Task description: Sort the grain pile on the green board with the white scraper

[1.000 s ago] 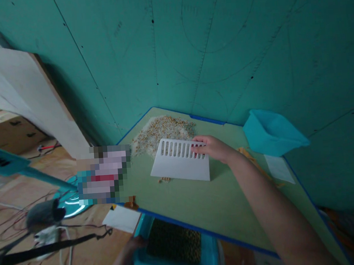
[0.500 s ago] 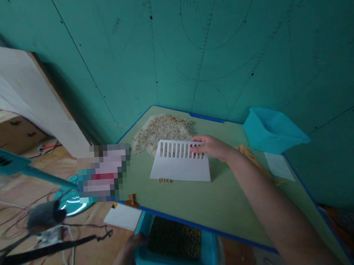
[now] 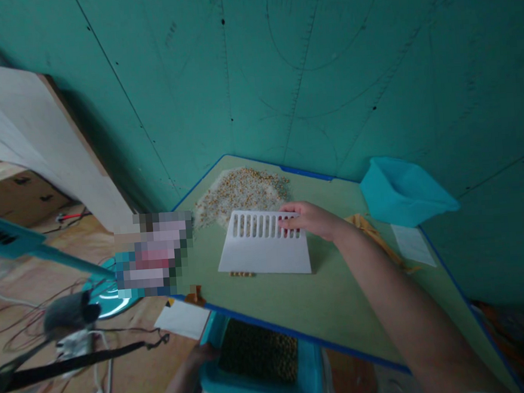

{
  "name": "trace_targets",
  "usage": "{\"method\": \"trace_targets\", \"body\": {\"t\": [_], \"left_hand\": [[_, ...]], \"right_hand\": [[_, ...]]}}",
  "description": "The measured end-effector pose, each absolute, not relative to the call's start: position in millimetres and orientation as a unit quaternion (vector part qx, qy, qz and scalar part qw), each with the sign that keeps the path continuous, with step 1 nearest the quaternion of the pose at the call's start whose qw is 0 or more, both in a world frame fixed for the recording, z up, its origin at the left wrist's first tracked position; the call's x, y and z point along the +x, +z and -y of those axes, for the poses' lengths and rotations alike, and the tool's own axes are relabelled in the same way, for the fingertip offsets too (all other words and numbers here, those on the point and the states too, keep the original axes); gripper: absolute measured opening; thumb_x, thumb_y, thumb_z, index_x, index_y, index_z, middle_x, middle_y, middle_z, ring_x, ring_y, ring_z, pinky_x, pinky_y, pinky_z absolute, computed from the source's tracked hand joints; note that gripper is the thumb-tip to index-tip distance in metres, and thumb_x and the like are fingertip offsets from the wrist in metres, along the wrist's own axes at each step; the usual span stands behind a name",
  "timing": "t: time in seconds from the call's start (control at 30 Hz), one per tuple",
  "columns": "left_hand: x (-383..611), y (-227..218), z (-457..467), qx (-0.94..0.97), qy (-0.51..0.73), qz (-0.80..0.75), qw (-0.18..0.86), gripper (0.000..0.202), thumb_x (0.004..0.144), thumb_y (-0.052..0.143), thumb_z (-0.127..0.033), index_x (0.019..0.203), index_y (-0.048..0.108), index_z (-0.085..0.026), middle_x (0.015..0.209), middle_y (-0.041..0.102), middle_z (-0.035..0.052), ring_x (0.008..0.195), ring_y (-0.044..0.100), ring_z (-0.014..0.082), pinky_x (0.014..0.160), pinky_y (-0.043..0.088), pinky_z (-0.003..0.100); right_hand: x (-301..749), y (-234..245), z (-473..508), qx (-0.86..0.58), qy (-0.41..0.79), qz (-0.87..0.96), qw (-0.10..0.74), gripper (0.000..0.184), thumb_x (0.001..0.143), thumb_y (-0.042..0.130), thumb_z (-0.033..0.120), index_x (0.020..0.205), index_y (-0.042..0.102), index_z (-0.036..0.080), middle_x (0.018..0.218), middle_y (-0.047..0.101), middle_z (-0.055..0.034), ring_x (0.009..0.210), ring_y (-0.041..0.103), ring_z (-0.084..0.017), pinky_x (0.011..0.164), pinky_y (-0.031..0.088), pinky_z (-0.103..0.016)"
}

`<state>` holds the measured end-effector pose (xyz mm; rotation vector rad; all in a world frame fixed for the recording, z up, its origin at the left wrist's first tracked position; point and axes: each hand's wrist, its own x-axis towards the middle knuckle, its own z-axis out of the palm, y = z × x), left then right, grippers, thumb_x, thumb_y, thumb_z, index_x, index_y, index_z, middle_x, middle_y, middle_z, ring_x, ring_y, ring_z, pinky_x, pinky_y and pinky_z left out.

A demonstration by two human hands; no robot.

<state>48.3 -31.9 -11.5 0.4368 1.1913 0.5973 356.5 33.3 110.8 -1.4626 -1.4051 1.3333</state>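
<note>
My right hand (image 3: pixel 306 217) grips the upper right part of a white slotted scraper (image 3: pixel 264 256), its fingers showing through the slots. The scraper stands tilted on the pale green table (image 3: pixel 342 310). A short row of small yellow beans (image 3: pixel 241 274) lies along its lower left edge. Behind it spreads a pile of white grains mixed with yellow beans (image 3: pixel 244 192). Below the table's front edge, my left hand (image 3: pixel 204 356) is closed on the left rim of a blue tub (image 3: pixel 315 390). Dark and yellowish beans (image 3: pixel 259 349) fill much of the tub.
A blue bin (image 3: pixel 405 192) stands at the table's right rear by the green wall (image 3: pixel 253 71). An orange-brown cloth (image 3: pixel 372 236) and a white sheet (image 3: pixel 413 246) lie near it. Left are a pixelated object (image 3: pixel 156 252), a blue stand (image 3: pixel 82 266) and cables on the floor.
The scraper has moved slightly toward me and left, and the bean row has shifted with its lower edge. My left hand stays at the tub.
</note>
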Motion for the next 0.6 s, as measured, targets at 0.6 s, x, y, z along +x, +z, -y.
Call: {"method": "trace_targets", "body": {"t": [0.6], "left_hand": [[44.3,-20.5,30.6,0.217,0.259,-0.498,0.799,0.018,0.065,0.057,-0.019,0.07,0.074,-0.019,0.048,0.071,-0.0022,0.038,0.059,0.0196,0.046,0.046,0.029]], "right_hand": [[351.4,107.5,-33.5,-0.545,0.537,0.547,0.34,0.013,0.071,0.061,0.022,0.08,0.056,0.014,0.064,0.059,0.0026,0.055,0.051,-0.008,0.055,0.038,-0.021]]}}
